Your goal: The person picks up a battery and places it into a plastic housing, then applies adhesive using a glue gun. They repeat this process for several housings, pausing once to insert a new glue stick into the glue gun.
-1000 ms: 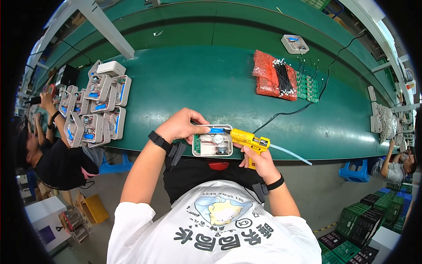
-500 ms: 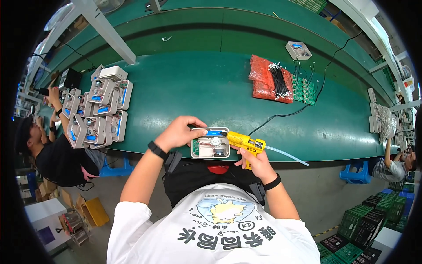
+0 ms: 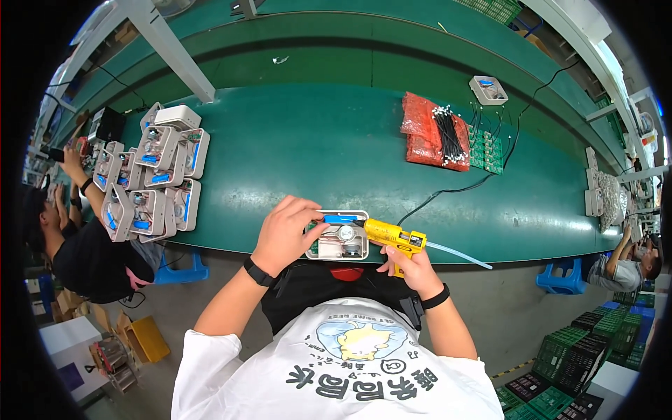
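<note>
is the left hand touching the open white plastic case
Touching: the head view shows the left hand lying over the open white plastic case, fingers on its rim.

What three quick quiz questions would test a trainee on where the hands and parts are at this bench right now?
1. True or false: the right hand holds the yellow glue gun with its nozzle at the open white housing.
2. What does the left hand do? A) steadies the housing B) lifts the red bag C) rests on the stack
3. Fill in: the stack of open housings lies on the person's ____ side of the green bench.

Key: 1 true; 2 A; 3 left. The red bag with its bundle of black wires lies untouched farther back.
</note>
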Tool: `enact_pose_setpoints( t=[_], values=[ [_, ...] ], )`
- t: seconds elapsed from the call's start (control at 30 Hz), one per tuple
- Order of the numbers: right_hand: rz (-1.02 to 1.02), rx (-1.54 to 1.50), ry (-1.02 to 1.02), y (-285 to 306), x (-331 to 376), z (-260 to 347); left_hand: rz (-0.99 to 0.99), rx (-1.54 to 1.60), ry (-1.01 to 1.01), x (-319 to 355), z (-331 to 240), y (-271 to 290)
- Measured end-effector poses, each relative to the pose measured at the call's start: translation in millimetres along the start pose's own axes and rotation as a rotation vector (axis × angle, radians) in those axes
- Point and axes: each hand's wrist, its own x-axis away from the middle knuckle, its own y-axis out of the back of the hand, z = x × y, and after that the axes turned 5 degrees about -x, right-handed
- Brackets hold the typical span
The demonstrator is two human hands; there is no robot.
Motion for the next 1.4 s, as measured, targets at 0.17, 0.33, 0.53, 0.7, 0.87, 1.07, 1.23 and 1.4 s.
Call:
enact_pose_setpoints(
  t=[0.17, 0.33, 0.53, 0.7, 0.87, 1.07, 1.23, 1.4],
  values=[
    [-0.023, 0.039, -0.025, -5.8, 0.4, 8.9, -0.016, 0.098, -0.004, 5.7, 9.3, -11.2],
    [-0.026, -0.051, -0.038, -5.1, -1.1, 8.5, -0.031, 0.202, 0.061, 10.8, 12.9, -15.8],
    [0.001, -0.066, -0.051, -0.3, -2.1, 5.1, 0.016, 0.288, 0.026, 3.2, 18.1, -12.7],
    [0.016, -0.079, -0.055, -1.6, -1.3, 9.0, 0.076, 0.228, -0.042, -6.7, 14.8, -3.4],
    [-0.002, -0.047, -0.08, -3.0, -2.0, 11.2, 0.153, 0.154, -0.106, -14.4, 20.7, -0.5],
    [0.012, -0.072, -0.06, -1.7, -1.2, 7.5, 0.116, 0.188, -0.076, -9.4, 21.9, -6.0],
    [0.012, -0.054, -0.06, 0.3, -3.7, 10.6, 0.045, 0.529, 0.352, -4.0, 17.6, -22.0],
    [-0.032, -0.059, -0.047, -3.6, 2.2, 13.7, 0.297, 0.328, 0.269, -25.1, 18.1, -13.1]
  ],
)
